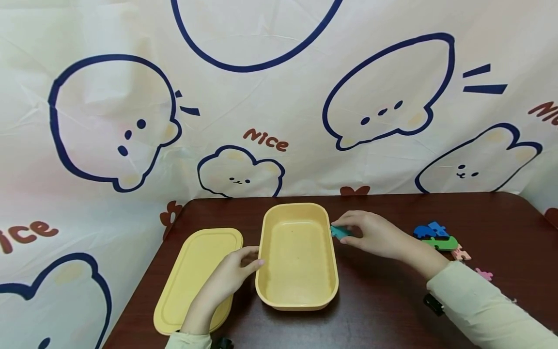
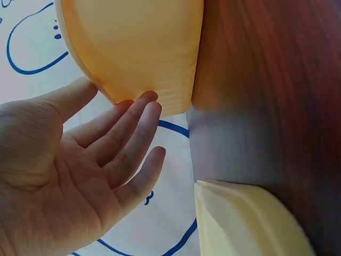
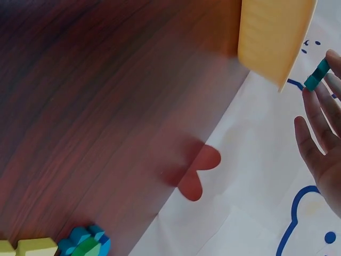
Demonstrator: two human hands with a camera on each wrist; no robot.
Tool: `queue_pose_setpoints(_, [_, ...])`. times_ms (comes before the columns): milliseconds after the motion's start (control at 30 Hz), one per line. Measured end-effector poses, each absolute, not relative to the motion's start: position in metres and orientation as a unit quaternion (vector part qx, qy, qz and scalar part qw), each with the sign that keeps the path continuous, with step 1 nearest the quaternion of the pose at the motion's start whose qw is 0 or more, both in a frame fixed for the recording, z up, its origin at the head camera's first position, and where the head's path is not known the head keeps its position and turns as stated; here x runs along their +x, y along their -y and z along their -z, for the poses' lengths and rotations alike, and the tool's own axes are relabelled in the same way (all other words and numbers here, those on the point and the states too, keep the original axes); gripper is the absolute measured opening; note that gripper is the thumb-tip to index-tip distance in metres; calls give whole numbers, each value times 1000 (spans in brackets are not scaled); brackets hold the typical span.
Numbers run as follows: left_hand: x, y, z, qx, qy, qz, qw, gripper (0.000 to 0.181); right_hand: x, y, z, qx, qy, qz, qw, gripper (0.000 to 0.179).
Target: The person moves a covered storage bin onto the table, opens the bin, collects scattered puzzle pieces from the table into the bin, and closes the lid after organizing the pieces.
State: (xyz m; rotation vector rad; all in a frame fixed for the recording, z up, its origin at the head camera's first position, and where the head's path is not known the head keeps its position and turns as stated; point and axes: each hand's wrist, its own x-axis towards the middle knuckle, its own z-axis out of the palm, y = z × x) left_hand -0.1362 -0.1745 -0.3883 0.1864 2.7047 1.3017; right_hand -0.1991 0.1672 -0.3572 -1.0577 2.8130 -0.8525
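A yellow plastic box [image 1: 298,257] stands without its lid on the dark table. My left hand [image 1: 233,274] holds the box's left edge, thumb at the rim and fingertips against the outer wall, as the left wrist view shows. Beside the box's far right side, my right hand [image 1: 370,232] pinches a small teal puzzle piece [image 1: 340,232] between thumb and fingers. That teal piece appears raised above the table near the rim in the right wrist view. The box's matching yellow lid [image 1: 196,271] lies flat to the left, partly beneath my left forearm.
On the table's right lie blue puzzle pieces [image 1: 429,230], a green piece [image 1: 442,243], a pale pink one [image 1: 460,253] and a brighter pink one [image 1: 485,274]. Yellow pieces [image 3: 37,247] show in the right wrist view. A printed white cloth [image 1: 305,165] hangs behind the table.
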Motion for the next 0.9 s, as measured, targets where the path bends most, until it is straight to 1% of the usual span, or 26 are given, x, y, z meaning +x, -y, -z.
queue_pose_setpoints(167, [-136, 174, 388, 61, -897, -433, 69, 35, -194, -159, 354, -348, -898, 268, 16, 37])
queue_pose_setpoints(433, [-136, 175, 388, 61, -898, -429, 69, 37, -187, -148, 354, -373, -891, 258, 2, 34])
queue_pose_setpoints(900, [-137, 176, 389, 57, -899, -429, 71, 39, -179, -129, 353, -389, -883, 263, 7, 34])
